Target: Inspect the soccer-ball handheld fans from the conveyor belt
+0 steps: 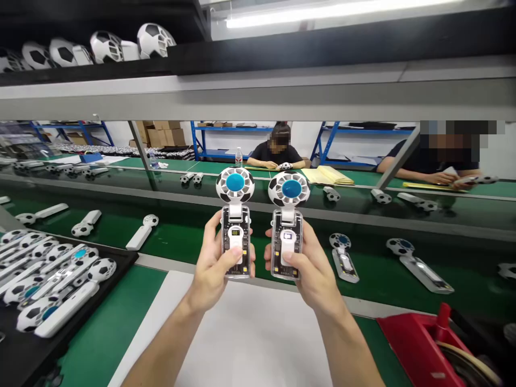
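Upright in my left hand [213, 269] is a handheld fan [235, 185] with a soccer-ball-patterned head, a blue centre and a clear handle showing a circuit board. My fingers wrap around the handle, and the thumb rests on the white button panel below a small lit display. A matching handheld fan [289, 189] stands upright in my right hand [316, 271], its small display also lit, with the thumb on its white panel. Both fans are side by side, apart from each other, above a white sheet [258, 333].
To the left, a black tray [116, 274] holds several similar fans. More fans lie along the green conveyor belt [181, 242]. A red tape dispenser [411, 344] sits at the lower right. Overhead runs a grey shelf [258, 99]. Two people [276, 150] work across the line.
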